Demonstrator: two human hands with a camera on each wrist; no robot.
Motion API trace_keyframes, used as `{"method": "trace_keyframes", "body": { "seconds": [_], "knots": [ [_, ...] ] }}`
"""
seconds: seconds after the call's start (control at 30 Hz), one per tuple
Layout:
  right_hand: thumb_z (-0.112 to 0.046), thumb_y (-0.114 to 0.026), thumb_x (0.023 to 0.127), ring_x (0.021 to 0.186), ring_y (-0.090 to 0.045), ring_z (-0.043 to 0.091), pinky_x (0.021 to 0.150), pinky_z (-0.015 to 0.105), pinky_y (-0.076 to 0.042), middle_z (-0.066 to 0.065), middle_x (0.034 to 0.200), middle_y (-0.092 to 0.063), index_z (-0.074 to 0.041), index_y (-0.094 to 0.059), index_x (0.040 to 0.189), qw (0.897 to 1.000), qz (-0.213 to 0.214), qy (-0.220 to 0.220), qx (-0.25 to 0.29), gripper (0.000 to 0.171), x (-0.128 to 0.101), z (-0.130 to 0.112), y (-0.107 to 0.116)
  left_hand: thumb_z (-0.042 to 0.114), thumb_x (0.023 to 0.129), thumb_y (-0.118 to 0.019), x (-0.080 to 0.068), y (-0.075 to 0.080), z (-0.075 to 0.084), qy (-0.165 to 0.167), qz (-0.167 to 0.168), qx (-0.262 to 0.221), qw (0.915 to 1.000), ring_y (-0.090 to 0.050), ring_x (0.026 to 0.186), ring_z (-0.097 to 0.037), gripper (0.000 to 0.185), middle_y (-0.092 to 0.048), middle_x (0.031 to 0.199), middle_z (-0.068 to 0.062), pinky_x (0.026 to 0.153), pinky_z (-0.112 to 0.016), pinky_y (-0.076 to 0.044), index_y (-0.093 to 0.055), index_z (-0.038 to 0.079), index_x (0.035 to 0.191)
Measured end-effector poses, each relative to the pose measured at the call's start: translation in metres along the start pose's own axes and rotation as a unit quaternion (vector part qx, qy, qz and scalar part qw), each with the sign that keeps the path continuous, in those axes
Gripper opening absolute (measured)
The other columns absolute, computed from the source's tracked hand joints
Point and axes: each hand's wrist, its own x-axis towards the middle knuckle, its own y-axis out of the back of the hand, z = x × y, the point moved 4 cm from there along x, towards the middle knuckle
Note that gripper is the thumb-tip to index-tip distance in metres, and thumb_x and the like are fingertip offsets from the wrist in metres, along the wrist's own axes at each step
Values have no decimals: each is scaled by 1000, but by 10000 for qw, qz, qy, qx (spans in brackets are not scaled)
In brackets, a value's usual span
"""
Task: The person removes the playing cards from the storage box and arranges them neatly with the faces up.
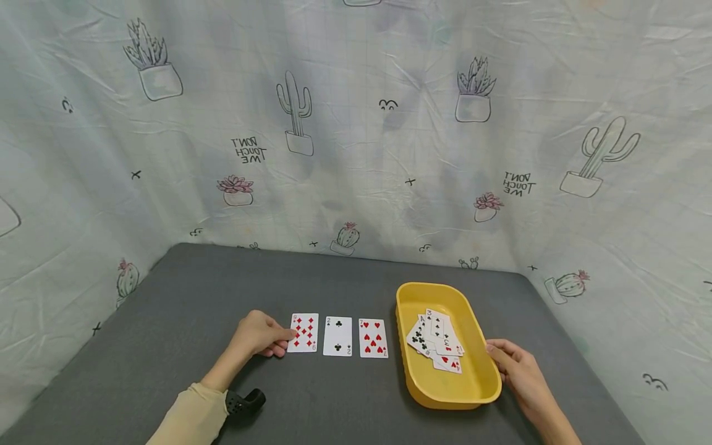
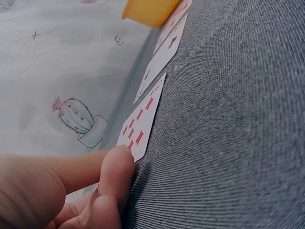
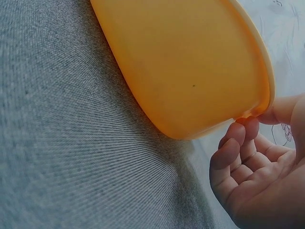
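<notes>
Red nine of diamonds [image 1: 303,332] lengthwise away from person; left hand [image 1: 258,334] touching.

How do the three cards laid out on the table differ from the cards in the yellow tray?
The three cards on the table lie apart in a neat row; the cards in the yellow tray overlap in a loose heap. The left hand touches the row's leftmost card, while the right hand touches only the yellow tray, not its cards. Both sets lie face up.
</notes>
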Motion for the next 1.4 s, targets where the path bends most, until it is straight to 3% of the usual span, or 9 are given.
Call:
{"method": "trace_keyframes", "body": {
  "seconds": [0.4, 0.73, 1.23, 1.4],
  "knots": [
    [-34, -62, 99, 80, -65, 19, 65, 32, -56, 9, 100, -67, 5, -56, 125, 9999, -31, -148, -66, 48, 9, -4, 5, 23, 79, -84, 0, 2, 7, 42, 0, 536, 9986, -63, 49, -14, 23, -64, 56, -3, 46, -27, -51, -72, 7, 69],
    [-32, -61, 99, 72, -60, 18, 59, 30, -53, 9, 95, -66, 5, -56, 126, 9998, 2, -192, -55, 46, 9, -2, 6, 29, 88, -76, 5, 2, -2, 67, 61, 206, 9997, -65, 50, -16, 33, -64, 57, -5, 44, -25, -52, -69, 4, 69],
    [-30, -61, 99, 75, -62, 18, 62, 31, -55, 11, 98, -67, 6, -56, 127, 9999, -48, -104, -22, 46, 8, -3, 5, 30, 91, -72, 4, 0, 2, 112, 16, 97, 9999, -64, 49, -16, 37, -64, 56, -7, 43, -25, -51, -66, 3, 67],
    [-31, -62, 99, 80, -65, 19, 66, 33, -57, 11, 101, -67, 7, -56, 125, 10000, -38, 5, 16, 47, 6, -4, 5, 30, 93, -69, -2, 2, 9, 96, -207, 57, 9997, -64, 50, -16, 36, -64, 59, -7, 45, -26, -51, -66, 2, 70]
  ]
}}
